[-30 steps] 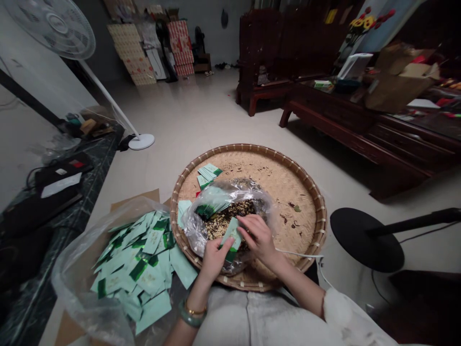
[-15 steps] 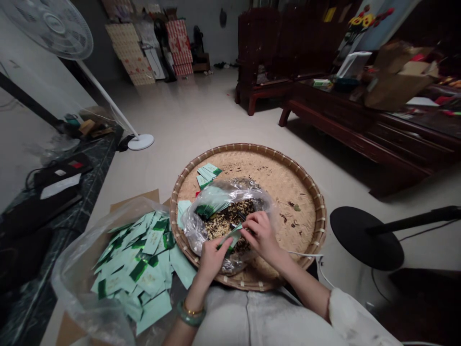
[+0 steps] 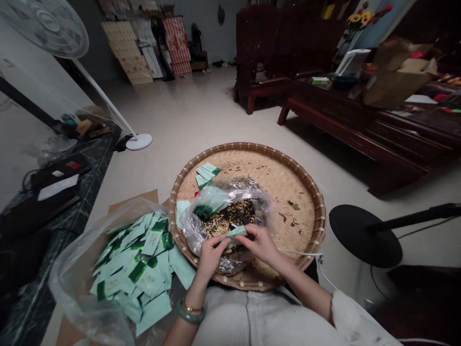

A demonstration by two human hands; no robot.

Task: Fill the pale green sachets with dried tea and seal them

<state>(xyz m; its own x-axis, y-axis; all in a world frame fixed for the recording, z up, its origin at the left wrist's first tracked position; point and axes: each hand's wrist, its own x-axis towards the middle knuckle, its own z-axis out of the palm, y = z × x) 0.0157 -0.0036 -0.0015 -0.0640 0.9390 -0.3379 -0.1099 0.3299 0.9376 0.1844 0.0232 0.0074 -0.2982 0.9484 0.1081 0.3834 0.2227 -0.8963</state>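
Between my hands is a small pale green packet (image 3: pixel 236 232), lying roughly level above a clear plastic bag (image 3: pixel 192 226). My left hand (image 3: pixel 212 254) pinches its left end, and my right hand (image 3: pixel 260 244) pinches its right end. The bag stands open and holds a loose dried mix (image 3: pixel 220 226) of pale and dark bits. A dark handle-like piece (image 3: pixel 243 217) sticks up from the mix just behind my right fingers. Several green packets (image 3: pixel 212 201) rest inside the bag at its back left. Under the bag is a round woven bamboo tray (image 3: pixel 284 168).
At my left, a large plastic bag (image 3: pixel 68 288) in a cardboard box holds a heap of green packets (image 3: pixel 140 269). A few more packets (image 3: pixel 207 174) lie on the tray's back left. A white fan (image 3: pixel 139 142), a black round stand base (image 3: pixel 363 235) and a dark wooden table (image 3: pixel 345 120) stand around.
The packet has turned from slanting upright to nearly level. My right hand has lowered slightly and grips its right end; my left hand stays nearly in place.
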